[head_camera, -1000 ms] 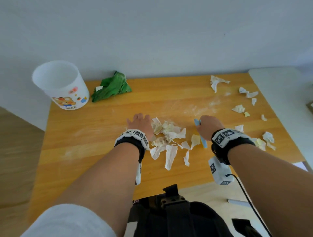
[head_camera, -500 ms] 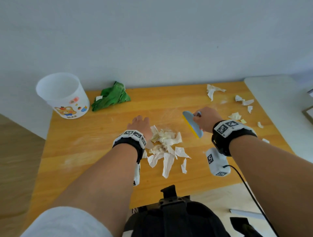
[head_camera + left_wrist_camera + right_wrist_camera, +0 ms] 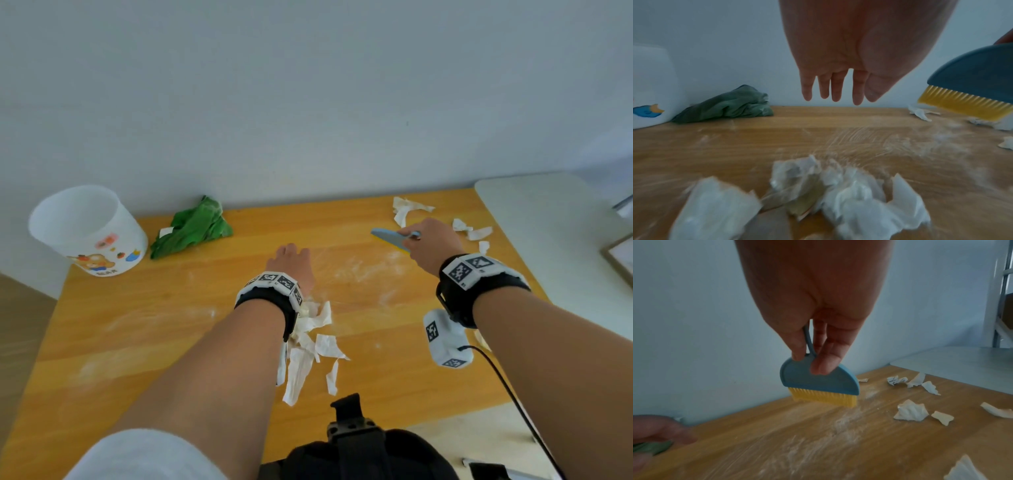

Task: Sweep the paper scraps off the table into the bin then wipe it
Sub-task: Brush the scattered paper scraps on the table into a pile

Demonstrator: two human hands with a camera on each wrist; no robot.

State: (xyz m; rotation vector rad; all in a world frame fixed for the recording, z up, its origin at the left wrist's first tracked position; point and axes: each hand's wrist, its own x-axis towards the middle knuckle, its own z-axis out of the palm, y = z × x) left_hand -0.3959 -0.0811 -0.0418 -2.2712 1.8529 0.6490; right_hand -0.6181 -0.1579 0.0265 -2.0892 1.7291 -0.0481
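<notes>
My right hand (image 3: 432, 243) pinches a small blue brush with yellow bristles (image 3: 819, 382), held just above the wooden table (image 3: 137, 335) at the back right. Loose paper scraps (image 3: 911, 409) lie to the brush's right near the table's far right edge. A swept heap of scraps (image 3: 310, 346) lies by my left wrist at the table's front middle. My left hand (image 3: 291, 260) hovers flat with straight fingers (image 3: 835, 87) over the table's centre, holding nothing. A white bin (image 3: 85, 229) with a cartoon print stands at the back left corner.
A crumpled green cloth (image 3: 191, 226) lies against the wall beside the bin. White powder streaks (image 3: 363, 267) mark the table's middle. A pale grey surface (image 3: 555, 246) adjoins the table's right edge. A metal frame (image 3: 1003, 293) stands at the far right.
My right hand has lifted the brush from the heap and carried it back and right toward the far scraps. My left hand has moved forward, leaving the heap behind by the wrist.
</notes>
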